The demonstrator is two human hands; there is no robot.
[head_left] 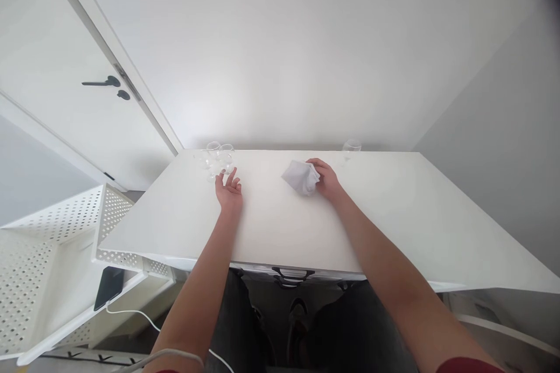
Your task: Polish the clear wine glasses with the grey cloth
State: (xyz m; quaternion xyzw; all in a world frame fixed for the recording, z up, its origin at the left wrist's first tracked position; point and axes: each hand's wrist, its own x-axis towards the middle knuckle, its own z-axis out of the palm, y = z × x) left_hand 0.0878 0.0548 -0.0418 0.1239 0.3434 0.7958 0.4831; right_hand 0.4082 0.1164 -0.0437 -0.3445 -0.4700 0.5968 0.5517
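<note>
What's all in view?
Glasses: several, clear, back left
Single glass: one, clear, back right
Cloth: one, pale grey, mid-tabletop
Tabletop: one, white, centre
Drawer handles: several, black, below tabletop
Door: one, white, upper left
Door fittings: two, black, on door
Perforated rack: one, white, lower left
Phone: one, black, on rack
Cable: one, white, at phone
Walls: several, pale, around
Trousers: pair, dark, below
Sleeves: two, red, bottom
Left hand: one, bare, by glasses
Right hand: one, bare, on cloth

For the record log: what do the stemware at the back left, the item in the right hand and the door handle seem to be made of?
Glasses: clear, smooth glass by their see-through bowls and bright rims, though clear plastic is possible.
Item in the right hand: soft, matte pale cloth, judging by its folds.
Door handle: dark, probably coated metal; the finish hides the base.
</note>
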